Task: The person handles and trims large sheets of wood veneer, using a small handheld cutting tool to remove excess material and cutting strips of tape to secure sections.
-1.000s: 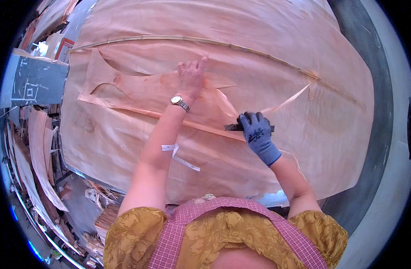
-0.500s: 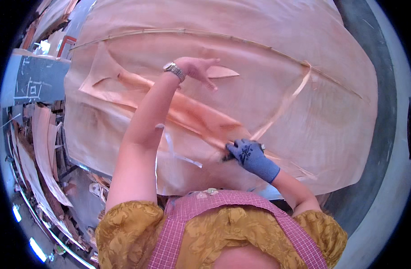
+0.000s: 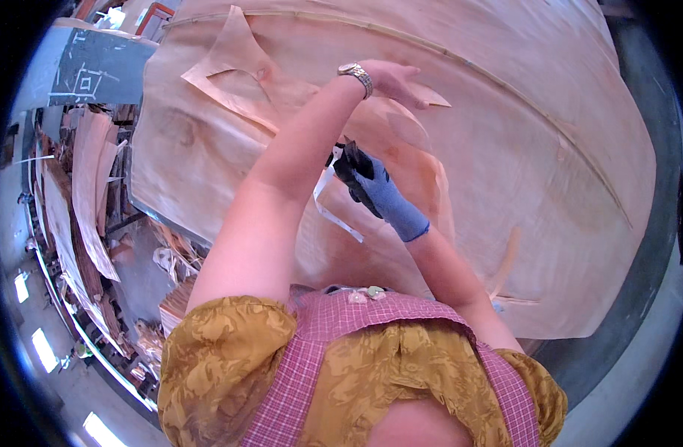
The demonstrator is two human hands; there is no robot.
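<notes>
My left hand [image 3: 395, 83], wearing a wristwatch [image 3: 354, 75], has its fingers stretched out just over a torn, wrinkled piece of thin pinkish wood veneer [image 3: 233, 41]. This piece lies on a broad veneer sheet [image 3: 550, 261]. My right hand [image 3: 382, 194], in a blue-grey glove, grips a black hand tool [image 3: 352, 171] with a dark blade pointing up, close beside my left forearm and partly over the rumpled veneer. A white perforated tape strip [image 3: 329, 208] dangles beside the tool; what holds its top is unclear.
A thin bamboo strip [image 3: 446, 54] arcs across the upper sheet. At the left are a grey marked panel [image 3: 103, 63], veneer offcuts [image 3: 95, 186] and scrap piles [image 3: 177, 253]. A dark border [image 3: 639, 253] runs round the right side of the sheet.
My right hand has moved up and left with the tool, to beside my left forearm. My left hand has lifted and stretched out rightward. The veneer piece is more rumpled. The view has shifted.
</notes>
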